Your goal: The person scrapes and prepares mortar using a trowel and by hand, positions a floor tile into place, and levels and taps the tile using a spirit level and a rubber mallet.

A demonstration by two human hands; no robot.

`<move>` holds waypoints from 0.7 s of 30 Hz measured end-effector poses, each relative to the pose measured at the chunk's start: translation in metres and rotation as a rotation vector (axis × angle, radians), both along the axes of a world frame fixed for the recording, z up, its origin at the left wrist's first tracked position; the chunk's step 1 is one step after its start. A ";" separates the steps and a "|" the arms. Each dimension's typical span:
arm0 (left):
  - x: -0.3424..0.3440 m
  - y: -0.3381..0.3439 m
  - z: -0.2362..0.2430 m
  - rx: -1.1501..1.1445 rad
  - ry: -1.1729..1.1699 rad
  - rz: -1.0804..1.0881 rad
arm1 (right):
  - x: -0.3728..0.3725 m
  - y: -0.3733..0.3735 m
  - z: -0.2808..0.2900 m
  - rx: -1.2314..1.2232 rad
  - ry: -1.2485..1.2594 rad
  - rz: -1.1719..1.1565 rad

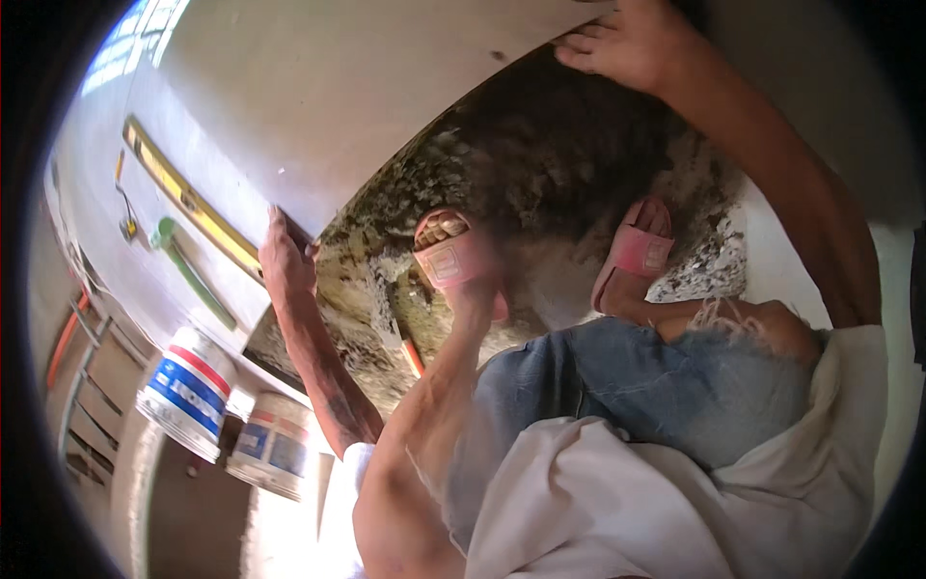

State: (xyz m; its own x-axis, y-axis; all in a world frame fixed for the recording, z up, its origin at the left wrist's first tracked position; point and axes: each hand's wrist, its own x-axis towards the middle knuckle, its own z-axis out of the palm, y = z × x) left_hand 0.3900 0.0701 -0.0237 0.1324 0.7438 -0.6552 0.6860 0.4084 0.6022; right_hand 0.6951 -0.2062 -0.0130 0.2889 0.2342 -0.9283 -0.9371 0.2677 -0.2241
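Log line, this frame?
left hand: at edge of pale panel; right hand: same edge; yellow level: near left hand; two buckets: lower left

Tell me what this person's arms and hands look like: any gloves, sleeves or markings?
The left hand and right hand are ordinary human hands, with no gloves. No watch or cables show. Both forearms are uncovered; whitish cloth, probably a sleeve, shows at the left elbow. The left forearm bears a dark mark, possibly a tattoo.

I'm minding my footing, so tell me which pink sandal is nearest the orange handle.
The left-foot sandal: the orange handle is toward its lower left, while the right-foot sandal sits farther right.
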 end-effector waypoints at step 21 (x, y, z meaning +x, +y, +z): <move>-0.198 -0.177 -0.046 0.001 0.253 -0.248 | 0.086 -0.075 -0.050 -0.166 -0.770 1.502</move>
